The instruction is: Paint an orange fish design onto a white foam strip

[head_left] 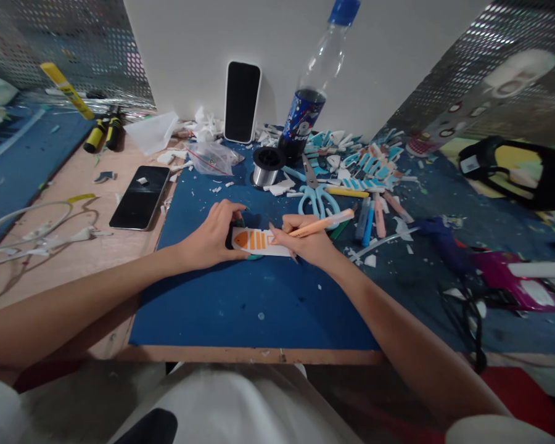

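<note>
A white foam fish cut-out (259, 241) with orange stripes lies on the blue mat (254, 302). My left hand (213, 234) presses down on its left end, fingers curled over the head of the fish. My right hand (308, 242) pinches an orange marker pen (324, 223), its tip resting on the right end of the cut-out and its barrel pointing up to the right. Both hands sit close together at the middle of the mat.
Light blue scissors (317, 194), several markers (370, 216) and foam scraps lie behind my right hand. A wire spool (267, 166), a cola bottle (312, 98), an upright phone (242, 102) and a flat phone (140, 196) stand further back. Cables (32, 231) run at the left; a pink tool (513, 283) rests at the right.
</note>
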A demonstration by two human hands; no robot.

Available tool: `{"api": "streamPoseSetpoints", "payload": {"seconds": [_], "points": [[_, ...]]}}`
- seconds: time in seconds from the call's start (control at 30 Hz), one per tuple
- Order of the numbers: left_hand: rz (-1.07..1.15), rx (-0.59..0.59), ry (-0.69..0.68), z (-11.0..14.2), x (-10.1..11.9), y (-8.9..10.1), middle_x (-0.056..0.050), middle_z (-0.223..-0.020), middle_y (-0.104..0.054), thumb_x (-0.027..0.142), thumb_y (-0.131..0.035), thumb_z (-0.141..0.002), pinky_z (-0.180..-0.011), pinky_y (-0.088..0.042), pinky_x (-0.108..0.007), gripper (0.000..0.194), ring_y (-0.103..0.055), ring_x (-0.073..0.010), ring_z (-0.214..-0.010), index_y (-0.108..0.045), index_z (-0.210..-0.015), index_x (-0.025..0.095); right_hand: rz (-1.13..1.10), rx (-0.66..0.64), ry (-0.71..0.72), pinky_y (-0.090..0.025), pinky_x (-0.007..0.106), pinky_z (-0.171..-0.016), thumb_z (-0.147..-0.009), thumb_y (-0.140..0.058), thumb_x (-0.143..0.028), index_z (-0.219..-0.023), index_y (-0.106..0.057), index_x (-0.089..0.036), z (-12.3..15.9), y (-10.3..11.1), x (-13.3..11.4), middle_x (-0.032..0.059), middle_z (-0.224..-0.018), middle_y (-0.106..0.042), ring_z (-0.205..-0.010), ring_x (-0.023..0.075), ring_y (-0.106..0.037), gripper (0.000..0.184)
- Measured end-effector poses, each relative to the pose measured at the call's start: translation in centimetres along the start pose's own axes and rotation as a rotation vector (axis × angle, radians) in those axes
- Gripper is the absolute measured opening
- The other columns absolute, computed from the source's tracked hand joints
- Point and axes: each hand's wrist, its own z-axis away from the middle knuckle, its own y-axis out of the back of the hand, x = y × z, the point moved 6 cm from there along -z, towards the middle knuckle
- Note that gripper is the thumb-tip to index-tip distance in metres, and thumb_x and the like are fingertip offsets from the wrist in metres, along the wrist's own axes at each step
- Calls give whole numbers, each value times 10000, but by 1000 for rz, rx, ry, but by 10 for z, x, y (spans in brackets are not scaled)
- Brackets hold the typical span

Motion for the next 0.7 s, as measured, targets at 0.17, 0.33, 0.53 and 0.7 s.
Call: {"api": "streamPoseSetpoints", "payload": {"seconds": [0.17,0.33,0.53,0.7], "points": [[-1,-6,7,0,0,0,-76,-1030,-425,477,-696,-697,-810,-468,-426,698,-465,-249,-950,-311,-1214,211,-10,-43,27,-319,217,-430,-819,-573,-277,-519,-305,-196,0,-3,-2,-94,-407,-305,-358,41,-326,411],[1,2,9,0,0,0,-82,-1037,-430,457,-711,-686,-824,-468,-447,704,-468,-258,-959,-319,-1211,199,-38,-42,29,-337,222,-433,-820,-577,-287,-528,-316,-197,1,-2,0,-97,-409,-316,-347,45,-367,401],[-17,-12,11,0,0,0,-85,-1043,-418,427,-731,-682,-828,-472,-444,720,-460,-255,-961,-308,-1211,182,-40,-40,43,-316,206,-407,-809,-586,-245,-522,-309,-194,1,-3,-3,-99,-424,-295,-342,37,-361,402],[-10,-8,7,0,0,-1,-82,-1046,-422,446,-721,-685,-835,-467,-450,721,-461,-255,-963,-306,-1219,196,15,-20,32,-306,209,-422,-802,-576,-203,-516,-269,-193,0,-2,-1,-93,-457,-254,-361,30,-304,420]]}}
